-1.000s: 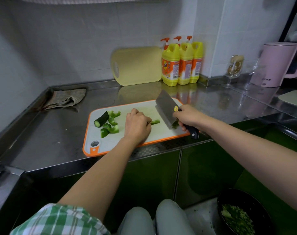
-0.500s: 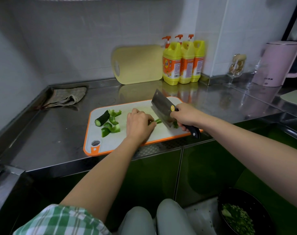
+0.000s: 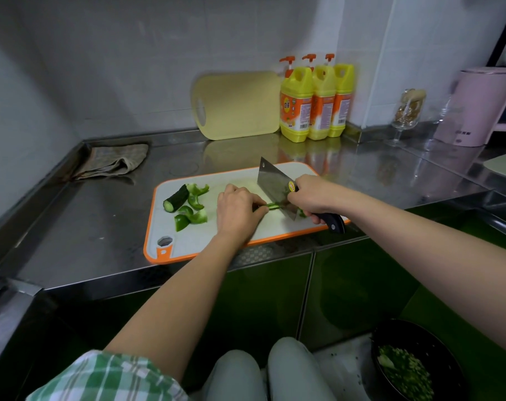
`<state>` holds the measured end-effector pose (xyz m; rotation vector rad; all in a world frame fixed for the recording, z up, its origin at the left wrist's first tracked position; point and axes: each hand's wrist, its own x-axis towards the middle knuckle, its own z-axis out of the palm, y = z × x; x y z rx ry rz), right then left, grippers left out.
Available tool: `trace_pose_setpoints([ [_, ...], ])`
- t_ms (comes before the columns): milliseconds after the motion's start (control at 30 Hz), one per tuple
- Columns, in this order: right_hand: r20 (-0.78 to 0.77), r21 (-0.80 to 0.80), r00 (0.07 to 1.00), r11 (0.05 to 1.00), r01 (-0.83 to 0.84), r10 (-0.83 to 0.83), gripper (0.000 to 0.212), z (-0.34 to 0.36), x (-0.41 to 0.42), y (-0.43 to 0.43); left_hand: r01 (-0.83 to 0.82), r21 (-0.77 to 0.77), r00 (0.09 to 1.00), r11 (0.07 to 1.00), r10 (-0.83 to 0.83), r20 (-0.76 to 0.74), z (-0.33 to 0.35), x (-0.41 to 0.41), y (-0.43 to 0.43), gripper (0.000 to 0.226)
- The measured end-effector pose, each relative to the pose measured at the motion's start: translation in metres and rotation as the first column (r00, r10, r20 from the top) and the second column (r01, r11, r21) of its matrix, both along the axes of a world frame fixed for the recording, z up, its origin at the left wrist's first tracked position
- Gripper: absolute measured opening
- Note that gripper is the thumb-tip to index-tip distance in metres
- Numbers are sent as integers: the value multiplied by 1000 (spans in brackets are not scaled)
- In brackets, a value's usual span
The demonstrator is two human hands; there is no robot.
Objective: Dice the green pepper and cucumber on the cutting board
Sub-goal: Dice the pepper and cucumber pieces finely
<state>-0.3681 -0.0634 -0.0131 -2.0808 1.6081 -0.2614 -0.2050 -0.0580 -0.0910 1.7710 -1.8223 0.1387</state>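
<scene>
Counter (image 3: 87, 227): steel, running left to right and turning a corner at the far right.
Cutting board (image 3: 194, 241): one, white with an orange rim, at the near edge of the counter.
Left hand (image 3: 237, 211): fingers curled, tips pinching a pepper strip (image 3: 272, 206) down onto the middle of the board.
Right hand (image 3: 309, 195): wrapped round the handle of a cleaver (image 3: 275, 186). The blade edge is down on the strip, just right of the left fingertips.
In the way: the blade and both hands hide most of the strip.
Cucumber (image 3: 176, 198): one dark stub, far-left part of the board, touching the pepper pieces.
Pepper pieces (image 3: 194, 215): loose heap right of the cucumber, about four. They overlap, so the exact count is unclear.
Yellow board (image 3: 237, 105): one, leaning on the far wall.
Soap bottles (image 3: 315, 102): three, yellow with orange pumps, just right of the yellow board.
Cloth (image 3: 113, 162): one, crumpled, far left.
Glass (image 3: 408, 111): one stemmed, far right, contents unclear.
Kettle (image 3: 483, 108): one, pink, right of the glass.
Black bowl (image 3: 448, 351): one, below the counter at near right, holding chopped greens (image 3: 405, 369).
</scene>
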Motion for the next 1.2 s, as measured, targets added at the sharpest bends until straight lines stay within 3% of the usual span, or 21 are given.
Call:
trace_pose_setpoints([
  [233, -59, -72, 997, 996, 51, -56, 13, -12, 14, -4, 11, 0, 998, 1000, -11, -56, 0, 1, -1, 17],
  [400, 38, -164, 995, 982, 98, -93, 18, -15, 10, -10, 7, -3, 999, 1000, -7, -46, 0, 1, 0, 18],
  [667, 6, -8, 1000, 1000, 9, -9, 18, 1, 5, -3, 8, 8, 999, 1000, -8, -50, -1, 1, 0, 18],
  [867, -46, -48, 998, 998, 34, -36, 16, -12, 15, -5, 2, 15, 998, 1000, -1, -57, -1, 1, -1, 19],
  [1067, 60, -138, 996, 988, 70, -62, 19, -17, 14, -9, 9, 16, 998, 1000, -8, -57, -1, 2, -1, 22],
  [1200, 71, -52, 997, 998, 28, -24, 18, -5, 9, -9, 3, 14, 998, 1000, -2, -62, -1, 2, -1, 22],
])
